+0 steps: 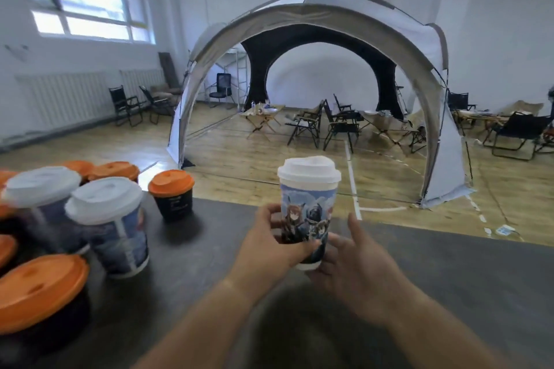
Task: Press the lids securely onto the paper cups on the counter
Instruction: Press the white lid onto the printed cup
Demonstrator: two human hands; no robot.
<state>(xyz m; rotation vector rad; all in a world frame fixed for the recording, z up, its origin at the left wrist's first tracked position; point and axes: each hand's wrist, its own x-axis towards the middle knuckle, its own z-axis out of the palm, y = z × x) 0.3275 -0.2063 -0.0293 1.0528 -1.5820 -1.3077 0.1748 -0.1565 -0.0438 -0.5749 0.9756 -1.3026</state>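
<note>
A tall paper cup printed with cartoon figures is held upright above the dark counter, a white lid sitting on its rim. My left hand grips the cup's lower half from the left, thumb across the front. My right hand is at the cup's base on the right, its fingers spread and loosely straight beside the cup. Two more printed cups with white lids stand at the left.
Several short black cups with orange lids crowd the counter's left side. Bare counter lies to the right of my hands. Beyond the counter's far edge is a wooden floor with a large domed tent and folding chairs.
</note>
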